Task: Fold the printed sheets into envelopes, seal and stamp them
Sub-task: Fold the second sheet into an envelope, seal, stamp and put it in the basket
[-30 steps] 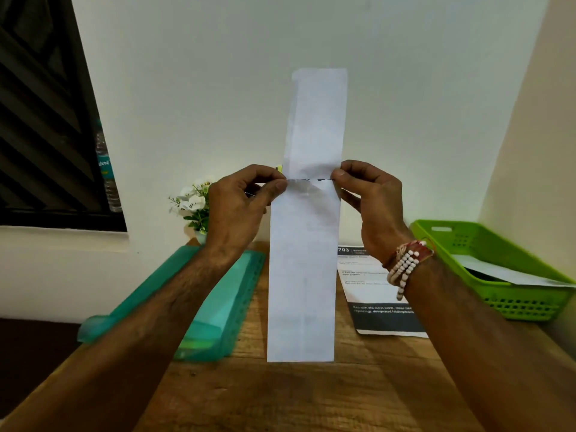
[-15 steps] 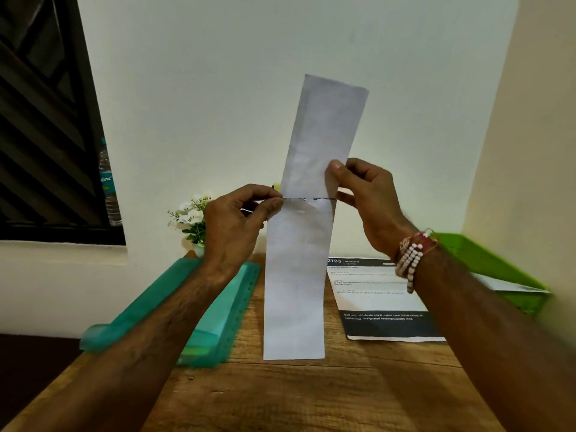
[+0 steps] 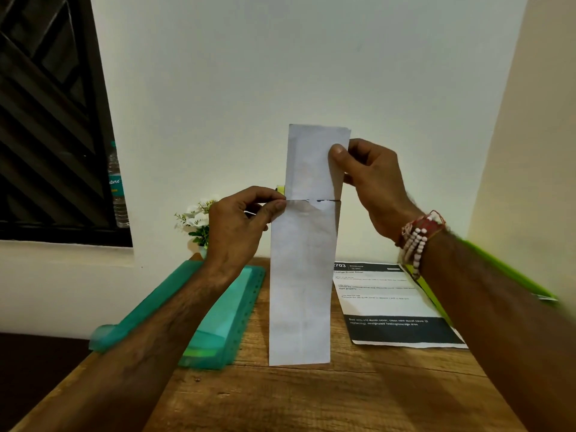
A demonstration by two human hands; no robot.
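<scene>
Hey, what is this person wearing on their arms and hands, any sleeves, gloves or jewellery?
Both forearms are bare, with no sleeves in view, and neither the left hand nor the right hand wears a glove. The right wrist carries a red thread band and several strands of white beads. The left wrist has nothing on it.

Left forearm [image 3: 162, 332] and right forearm [image 3: 498, 307] bare, hairy. Right wrist, 4 o'clock from right hand [image 3: 374, 188]: several strands of white and pale-pink beads [image 3: 414, 244], plus red thread band [image 3: 427, 226] with loose ends.
</scene>
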